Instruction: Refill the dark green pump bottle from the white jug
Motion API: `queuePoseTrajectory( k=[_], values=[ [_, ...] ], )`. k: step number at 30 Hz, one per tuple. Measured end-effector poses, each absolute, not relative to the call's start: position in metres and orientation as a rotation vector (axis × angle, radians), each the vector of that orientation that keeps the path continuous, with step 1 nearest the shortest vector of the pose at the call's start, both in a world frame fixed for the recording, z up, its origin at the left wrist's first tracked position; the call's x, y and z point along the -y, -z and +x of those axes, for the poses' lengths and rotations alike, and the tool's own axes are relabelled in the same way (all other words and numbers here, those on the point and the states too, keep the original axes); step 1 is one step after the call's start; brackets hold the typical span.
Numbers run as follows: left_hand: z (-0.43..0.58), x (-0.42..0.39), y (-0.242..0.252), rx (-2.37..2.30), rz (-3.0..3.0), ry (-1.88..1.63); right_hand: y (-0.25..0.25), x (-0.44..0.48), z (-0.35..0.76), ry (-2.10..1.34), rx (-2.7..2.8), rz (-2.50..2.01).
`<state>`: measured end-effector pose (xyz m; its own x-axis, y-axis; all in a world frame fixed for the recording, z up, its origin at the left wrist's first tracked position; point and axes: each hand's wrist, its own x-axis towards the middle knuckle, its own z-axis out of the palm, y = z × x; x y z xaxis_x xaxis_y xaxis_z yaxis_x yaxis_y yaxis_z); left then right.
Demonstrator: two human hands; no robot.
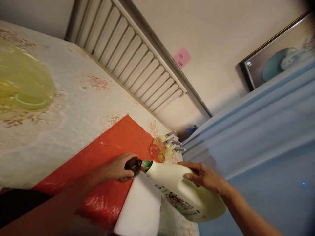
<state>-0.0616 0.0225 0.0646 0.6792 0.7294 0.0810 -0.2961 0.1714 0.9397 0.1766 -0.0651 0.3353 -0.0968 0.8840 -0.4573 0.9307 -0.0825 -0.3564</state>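
My left hand (114,168) is closed around a small dark brown bottle (133,166), its narrow mouth pointing right. My right hand (203,177) grips a large cream-coloured detergent jug (172,180) by its upper side. The jug lies tilted, its open neck facing left, with a green spout (147,165) inside. Bottle mouth and spout meet or nearly meet; whether liquid passes between them I cannot make out. Beneath my left hand spreads a shiny red plastic sheet (105,147). A white block-like piece (140,206) lies below the jug's neck.
Several small yellow and orange bottles with grey tops (163,147) cluster behind the jug. A transparent yellow basin-like item (27,77) sits at the left on the floral tablecloth (73,75). A slatted rail (133,49) runs along the wall; a blue curtain (258,131) hangs at right.
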Motion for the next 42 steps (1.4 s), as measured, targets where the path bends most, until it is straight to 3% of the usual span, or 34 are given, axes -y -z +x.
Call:
queuePoseTrajectory(
  k=[42],
  values=[
    [-0.0645,-0.0218,-0.0707,-0.479,1.245,-0.769,-0.3353,0.0639,0.1791,0.907,-2.070,2.053]
  ],
)
